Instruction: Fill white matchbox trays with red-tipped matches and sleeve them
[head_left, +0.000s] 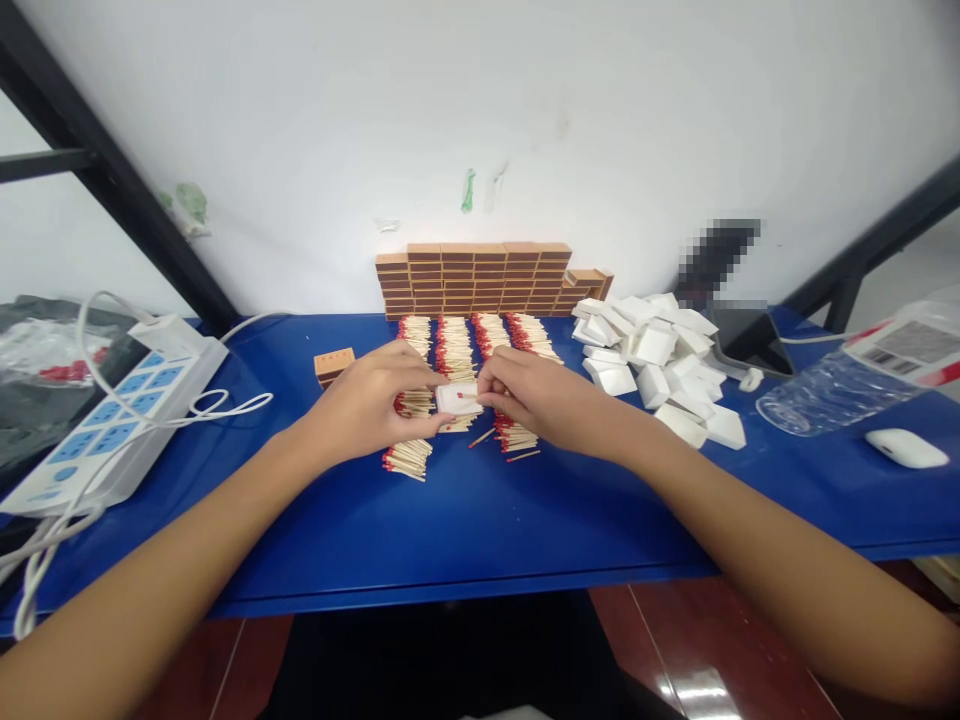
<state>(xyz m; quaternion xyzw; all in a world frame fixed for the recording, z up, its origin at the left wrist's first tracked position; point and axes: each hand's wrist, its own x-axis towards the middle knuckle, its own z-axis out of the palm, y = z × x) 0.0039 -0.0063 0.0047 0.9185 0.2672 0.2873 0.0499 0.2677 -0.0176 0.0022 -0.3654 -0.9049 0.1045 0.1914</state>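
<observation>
My left hand [375, 400] pinches a small white matchbox tray [457, 398] above the blue table [465, 520]. My right hand [536, 395] meets it from the right, fingers closed on red-tipped matches that lie in the tray. Under both hands run several rows of red-tipped matches [457, 345]. A few loose matches [517, 450] lie just in front of the rows.
A wall of stacked brown matchboxes [480, 280] stands at the back. White empty trays [660, 360] are heaped at the right, a single brown box [334, 363] at the left. A power strip [112, 420] with cables lies far left; a plastic bag [825, 395] and white mouse [904, 448] far right.
</observation>
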